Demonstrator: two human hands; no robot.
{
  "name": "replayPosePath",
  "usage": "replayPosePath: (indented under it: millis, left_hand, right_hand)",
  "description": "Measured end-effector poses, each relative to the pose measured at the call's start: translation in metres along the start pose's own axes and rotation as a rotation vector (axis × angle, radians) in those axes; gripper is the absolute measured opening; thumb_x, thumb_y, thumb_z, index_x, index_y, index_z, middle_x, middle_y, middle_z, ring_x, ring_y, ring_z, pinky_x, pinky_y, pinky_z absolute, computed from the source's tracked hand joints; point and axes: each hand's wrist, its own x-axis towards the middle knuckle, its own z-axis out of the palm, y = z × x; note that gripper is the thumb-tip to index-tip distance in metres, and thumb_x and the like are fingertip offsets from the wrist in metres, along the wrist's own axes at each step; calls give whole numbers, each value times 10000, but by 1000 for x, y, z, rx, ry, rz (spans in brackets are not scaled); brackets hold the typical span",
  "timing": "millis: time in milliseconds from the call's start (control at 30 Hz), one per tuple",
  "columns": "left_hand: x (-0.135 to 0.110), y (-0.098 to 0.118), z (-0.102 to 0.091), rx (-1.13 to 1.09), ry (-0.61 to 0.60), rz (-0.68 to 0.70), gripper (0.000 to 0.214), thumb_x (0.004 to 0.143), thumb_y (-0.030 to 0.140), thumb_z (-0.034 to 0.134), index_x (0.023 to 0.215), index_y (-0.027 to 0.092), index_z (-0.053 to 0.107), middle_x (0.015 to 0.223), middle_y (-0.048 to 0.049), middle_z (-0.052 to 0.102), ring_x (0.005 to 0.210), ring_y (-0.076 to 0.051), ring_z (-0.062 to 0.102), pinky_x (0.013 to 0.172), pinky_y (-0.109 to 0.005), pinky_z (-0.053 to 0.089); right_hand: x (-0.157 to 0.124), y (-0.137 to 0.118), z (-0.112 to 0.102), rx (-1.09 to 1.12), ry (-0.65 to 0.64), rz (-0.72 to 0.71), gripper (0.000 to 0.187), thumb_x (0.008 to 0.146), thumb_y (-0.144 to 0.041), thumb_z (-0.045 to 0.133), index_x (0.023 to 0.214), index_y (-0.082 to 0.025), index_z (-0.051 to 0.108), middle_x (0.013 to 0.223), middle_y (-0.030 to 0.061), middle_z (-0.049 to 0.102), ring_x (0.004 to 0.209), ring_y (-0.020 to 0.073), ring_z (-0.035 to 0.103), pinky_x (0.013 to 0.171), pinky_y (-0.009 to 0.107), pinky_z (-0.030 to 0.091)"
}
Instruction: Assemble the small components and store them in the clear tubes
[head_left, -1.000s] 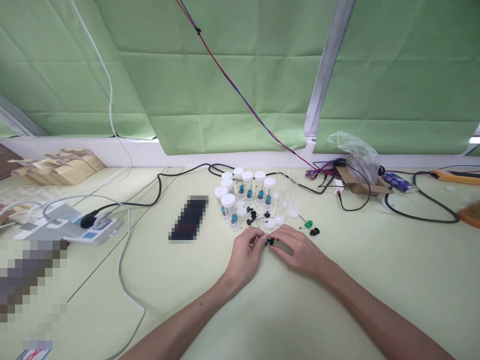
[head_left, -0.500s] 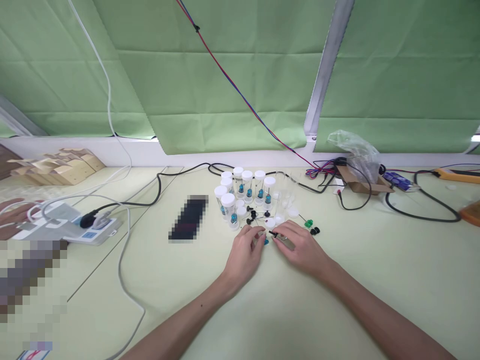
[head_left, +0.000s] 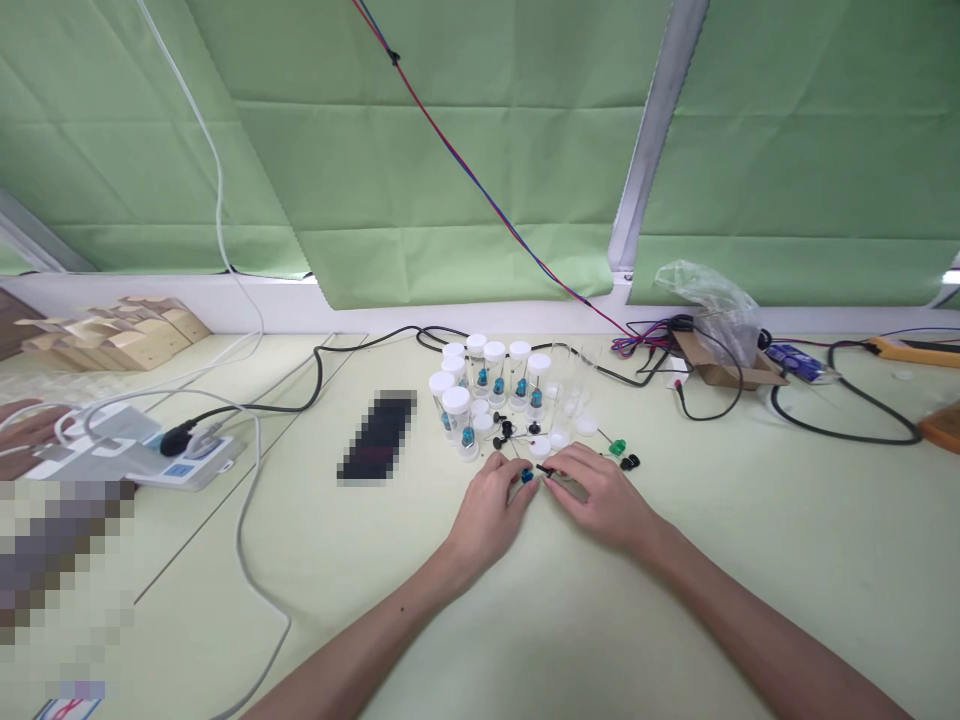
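Note:
My left hand (head_left: 489, 508) is closed, its thumb and fingertips pinching a small blue piece (head_left: 527, 476). Just to the right, my right hand (head_left: 606, 492) grips a small thin black piece (head_left: 545, 470) between thumb and fingers. The two pieces are close together; whether they touch is too small to tell. Behind my hands stand several clear vials with white caps (head_left: 456, 402), with blue pieces inside. Small black parts (head_left: 507, 429) and loose white caps (head_left: 539, 449) lie in front of them. A green piece (head_left: 617, 447) and black round parts (head_left: 630, 462) lie beyond my right hand.
A dark blurred slab (head_left: 377, 437) lies left of the vials. Further left, a co-worker's hand (head_left: 22, 435) is by a white power strip (head_left: 195, 470) with cables. At the back right are a cardboard box (head_left: 712, 370), a plastic bag (head_left: 709, 300), and a blue can-like object (head_left: 796, 362).
The blue piece, low between my hands before, now sits higher in my left fingertips. My right hand has barely shifted with the black piece.

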Motion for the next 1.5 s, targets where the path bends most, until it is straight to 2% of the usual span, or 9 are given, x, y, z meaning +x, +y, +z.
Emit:
replayPosePath:
  millis: [433, 733, 967, 1067, 1167, 1367, 1500]
  left_hand:
    - [-2, 4, -1, 13, -18, -23, 165, 883, 332, 518, 949, 218, 617, 893, -34, 535, 777, -185, 543, 676, -297, 410]
    - [-2, 2, 2, -76, 21, 0, 70, 847, 271, 545, 870, 210, 568, 770, 6, 553, 573, -123, 439, 574, -265, 368]
    - [0, 0, 5, -333, 42, -30, 163, 823, 340, 586, 887, 193, 616, 895, -46, 602, 615, -127, 525, 550, -256, 438]
    - [0, 0, 8, -509, 25, -97, 203, 827, 371, 592, 908, 185, 601, 767, -23, 610, 510, -111, 524, 489, -250, 444]
    - [1, 0, 9, -670, 11, -121, 224, 841, 381, 581, 921, 172, 593, 643, 2, 591, 512, -128, 558, 514, -264, 480]
    - [5, 2, 8, -870, -35, -143, 237, 834, 382, 601, 878, 149, 608, 645, -11, 603, 556, -136, 574, 552, -277, 501]
    - [7, 4, 6, -948, -31, -191, 254, 807, 389, 638, 857, 142, 609, 716, -25, 612, 585, -134, 579, 563, -271, 501]
  right_hand:
    - [0, 2, 1, 11, 8, 8, 194, 895, -140, 526, 1065, -210, 589, 970, 68, 652, 927, 218, 592, 798, 374, 506]
    - [1, 1, 1, 12, 47, -6, 176, 893, -152, 522, 1042, -201, 601, 928, 81, 659, 881, 219, 611, 757, 377, 526]
    - [0, 2, 1, 17, 67, -9, 178, 885, -150, 525, 1036, -200, 605, 922, 84, 660, 872, 223, 612, 760, 383, 525]
    - [0, 2, 1, 33, 63, -10, 184, 877, -140, 526, 1031, -202, 604, 908, 80, 653, 858, 223, 608, 746, 378, 520]
    - [0, 1, 1, 50, 69, -10, 182, 865, -130, 533, 1019, -202, 598, 895, 74, 647, 848, 217, 600, 746, 367, 510]
    - [0, -5, -4, 73, 53, 4, 161, 823, -120, 540, 964, -194, 566, 797, 44, 610, 703, 175, 564, 652, 312, 484]
    - [-1, -7, -5, 79, 23, 16, 163, 793, -116, 543, 934, -197, 546, 759, 26, 580, 666, 162, 542, 621, 291, 464]
